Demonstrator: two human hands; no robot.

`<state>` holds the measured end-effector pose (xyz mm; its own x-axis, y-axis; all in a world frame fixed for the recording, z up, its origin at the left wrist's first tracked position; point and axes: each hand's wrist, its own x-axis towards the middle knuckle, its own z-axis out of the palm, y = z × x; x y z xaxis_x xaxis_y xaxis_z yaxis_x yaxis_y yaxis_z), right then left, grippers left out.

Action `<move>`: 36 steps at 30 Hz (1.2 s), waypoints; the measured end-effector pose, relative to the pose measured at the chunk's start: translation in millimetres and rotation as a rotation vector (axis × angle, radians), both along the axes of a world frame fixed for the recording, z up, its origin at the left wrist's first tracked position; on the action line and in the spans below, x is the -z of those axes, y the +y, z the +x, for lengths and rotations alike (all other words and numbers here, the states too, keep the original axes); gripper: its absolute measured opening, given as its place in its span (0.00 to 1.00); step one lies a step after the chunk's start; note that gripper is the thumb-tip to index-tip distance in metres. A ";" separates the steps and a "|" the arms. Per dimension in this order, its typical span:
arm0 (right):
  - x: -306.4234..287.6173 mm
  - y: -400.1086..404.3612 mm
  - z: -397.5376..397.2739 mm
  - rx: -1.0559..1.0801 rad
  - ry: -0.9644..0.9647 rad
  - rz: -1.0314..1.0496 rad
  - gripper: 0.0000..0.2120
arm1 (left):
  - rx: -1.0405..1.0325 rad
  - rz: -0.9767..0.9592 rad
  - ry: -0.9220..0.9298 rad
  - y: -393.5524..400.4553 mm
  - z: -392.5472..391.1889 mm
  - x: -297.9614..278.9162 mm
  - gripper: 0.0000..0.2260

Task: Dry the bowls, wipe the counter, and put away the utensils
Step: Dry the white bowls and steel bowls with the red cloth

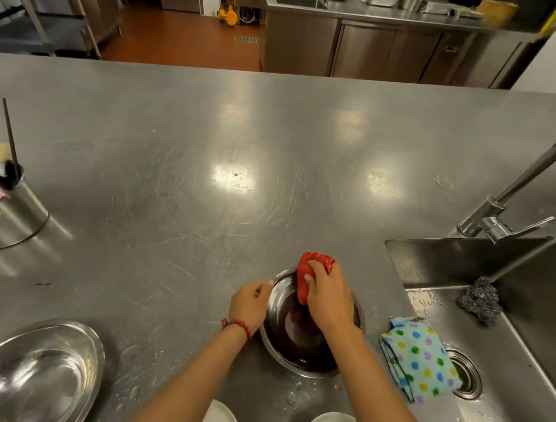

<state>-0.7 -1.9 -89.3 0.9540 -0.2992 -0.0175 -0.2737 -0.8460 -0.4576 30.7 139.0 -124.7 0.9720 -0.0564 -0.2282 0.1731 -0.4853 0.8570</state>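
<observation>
My right hand [326, 293] is gripping the red cloth [308, 275], wiping inside the small steel bowl [301, 352] on the counter [234, 181]; my left hand [250, 301] is pinching its rim. Bowl's looking light, rigid, wet-slippery, so I'm holding the rim.

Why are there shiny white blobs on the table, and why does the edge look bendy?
In the head view, the blobs are ceiling lights glaring off the steel counter; the wide-angle lens curves its far edge and stretches the big bowl at the left; nothing looks badly blurred.
</observation>
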 end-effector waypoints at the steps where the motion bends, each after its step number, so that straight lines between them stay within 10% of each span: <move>1: 0.0 1.4 1.4 -0.019 0.000 0.003 0.17 | 0.009 -0.021 -0.010 -2.2 -1.7 1.4 0.21; 19: -4.3 -25.6 -34.6 0.287 0.098 -0.124 0.16 | -0.288 -0.086 -0.085 -20.8 -39.7 3.4 0.20; 36: -17.0 -25.6 -91.5 0.277 -0.074 0.495 0.17 | -0.276 -0.021 0.096 -8.8 -48.7 -9.9 0.16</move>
